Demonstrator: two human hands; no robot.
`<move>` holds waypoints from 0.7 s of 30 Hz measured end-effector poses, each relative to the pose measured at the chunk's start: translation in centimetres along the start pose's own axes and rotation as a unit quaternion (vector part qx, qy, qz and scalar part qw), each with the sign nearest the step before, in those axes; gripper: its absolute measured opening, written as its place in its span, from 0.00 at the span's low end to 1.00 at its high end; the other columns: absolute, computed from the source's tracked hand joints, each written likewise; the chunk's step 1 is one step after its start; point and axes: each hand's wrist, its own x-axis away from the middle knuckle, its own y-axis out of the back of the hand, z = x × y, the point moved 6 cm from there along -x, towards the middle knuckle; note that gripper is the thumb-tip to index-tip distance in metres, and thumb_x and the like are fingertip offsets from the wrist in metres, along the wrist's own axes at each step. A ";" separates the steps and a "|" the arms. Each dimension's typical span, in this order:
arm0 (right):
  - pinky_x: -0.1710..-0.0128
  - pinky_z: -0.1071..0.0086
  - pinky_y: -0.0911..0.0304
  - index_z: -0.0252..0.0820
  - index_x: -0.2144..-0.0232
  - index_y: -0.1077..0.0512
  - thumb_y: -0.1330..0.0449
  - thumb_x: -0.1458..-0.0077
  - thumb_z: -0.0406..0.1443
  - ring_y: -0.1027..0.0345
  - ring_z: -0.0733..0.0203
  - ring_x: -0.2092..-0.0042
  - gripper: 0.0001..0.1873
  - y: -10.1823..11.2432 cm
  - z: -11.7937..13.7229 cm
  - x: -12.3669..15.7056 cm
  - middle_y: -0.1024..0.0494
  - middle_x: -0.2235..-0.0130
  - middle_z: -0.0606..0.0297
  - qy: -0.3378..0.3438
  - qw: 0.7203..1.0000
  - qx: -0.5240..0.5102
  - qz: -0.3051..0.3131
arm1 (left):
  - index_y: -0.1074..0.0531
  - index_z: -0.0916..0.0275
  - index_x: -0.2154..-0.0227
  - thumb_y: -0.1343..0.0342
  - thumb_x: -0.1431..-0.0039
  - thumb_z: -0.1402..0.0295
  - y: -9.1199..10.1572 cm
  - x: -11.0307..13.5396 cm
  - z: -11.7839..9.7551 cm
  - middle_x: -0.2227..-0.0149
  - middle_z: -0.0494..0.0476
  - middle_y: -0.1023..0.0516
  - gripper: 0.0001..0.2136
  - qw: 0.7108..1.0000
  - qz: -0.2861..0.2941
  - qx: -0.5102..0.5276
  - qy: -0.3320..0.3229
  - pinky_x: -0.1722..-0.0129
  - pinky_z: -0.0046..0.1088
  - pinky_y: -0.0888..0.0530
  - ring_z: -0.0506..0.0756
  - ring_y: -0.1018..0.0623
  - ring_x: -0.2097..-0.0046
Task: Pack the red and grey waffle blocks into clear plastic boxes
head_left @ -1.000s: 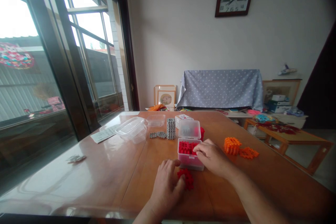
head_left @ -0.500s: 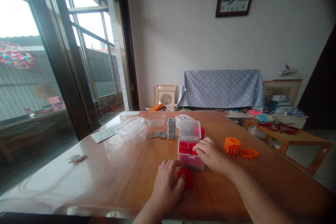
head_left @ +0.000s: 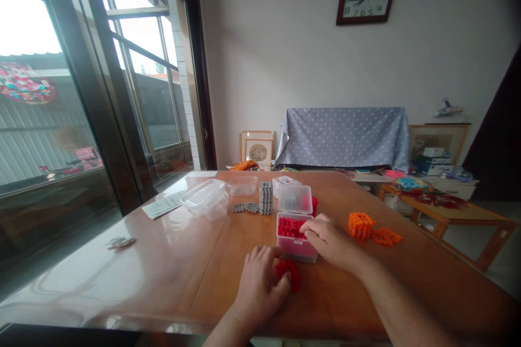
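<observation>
Close to the table's near side, my left hand (head_left: 261,283) curls around several red interlocking plastic pieces (head_left: 290,275), thumb on the near side; they rest on the table. My right hand (head_left: 325,236) reaches over the right rim of a small clear plastic box (head_left: 296,252), whose hinged lid (head_left: 294,198) stands open at the back. Its fingertips are bent together at the red interlocking pieces (head_left: 290,226) packed inside. Whether they pinch one is hidden. More red pieces (head_left: 315,206) show behind the lid.
A stack of grey pieces (head_left: 266,198) stands behind the box, with loose grey ones (head_left: 246,207) beside it. Clear containers (head_left: 205,198) and a printed sheet (head_left: 163,206) lie at left. Orange pieces (head_left: 361,225) sit at right. A small packet (head_left: 121,242) lies far left.
Both hands stay almost in place, the left on the red pieces and the right at the box. The view has shifted very slightly.
</observation>
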 end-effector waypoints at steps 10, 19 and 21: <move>0.56 0.63 0.36 0.47 0.64 0.22 0.48 0.33 0.38 0.29 0.54 0.57 0.14 1.5 0.6 1.4 0.20 0.64 0.63 0.001 0.992 -0.049 -0.112 | 0.30 0.54 0.56 0.37 0.55 0.70 -0.9 -0.1 -0.1 0.58 0.55 0.22 0.20 0.998 0.020 -0.062 -0.009 0.54 0.39 0.33 0.64 0.26 0.54; 0.60 0.65 0.35 0.47 0.63 0.23 0.47 0.33 0.41 0.29 0.56 0.61 0.13 0.1 1.1 3.3 0.22 0.65 0.63 -0.022 0.987 -0.113 -0.113 | 0.32 0.56 0.54 0.41 0.55 0.75 -1.3 -0.2 0.1 0.56 0.56 0.23 0.22 0.999 0.026 -0.044 -0.010 0.53 0.39 0.32 0.62 0.25 0.53; 0.60 0.65 0.35 0.47 0.63 0.23 0.47 0.33 0.41 0.29 0.55 0.61 0.13 0.0 1.4 3.6 0.22 0.65 0.62 -0.020 0.986 -0.114 -0.119 | 0.33 0.56 0.52 0.41 0.56 0.76 -1.3 -0.1 0.2 0.55 0.57 0.24 0.25 0.999 0.019 -0.026 -0.012 0.52 0.39 0.31 0.62 0.25 0.52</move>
